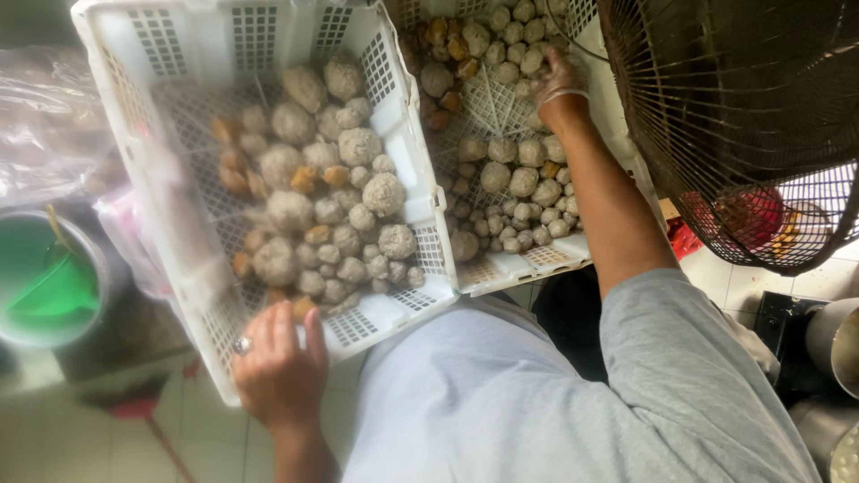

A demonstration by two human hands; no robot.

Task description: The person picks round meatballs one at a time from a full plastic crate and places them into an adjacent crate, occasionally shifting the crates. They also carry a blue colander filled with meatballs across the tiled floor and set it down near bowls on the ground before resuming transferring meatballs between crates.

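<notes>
My left hand [279, 362], with a ring on one finger, grips the near rim of a white perforated plastic crate [121, 85] that is tilted and blurred. Inside it lie several grey and orange-brown balls [335, 192] of mixed sizes. Beside it on the right sits a second white crate [528, 264] holding several similar balls [519, 179]. My right hand [559, 80] reaches into this second crate near its far end, fingers down among the balls; whether it holds any I cannot tell.
A dark wire fan guard [743, 116] hangs over the upper right. A round bucket with green contents [45, 277] stands at the left under clear plastic bags [54, 116]. Metal pots [832, 344] sit at the lower right on a tiled floor.
</notes>
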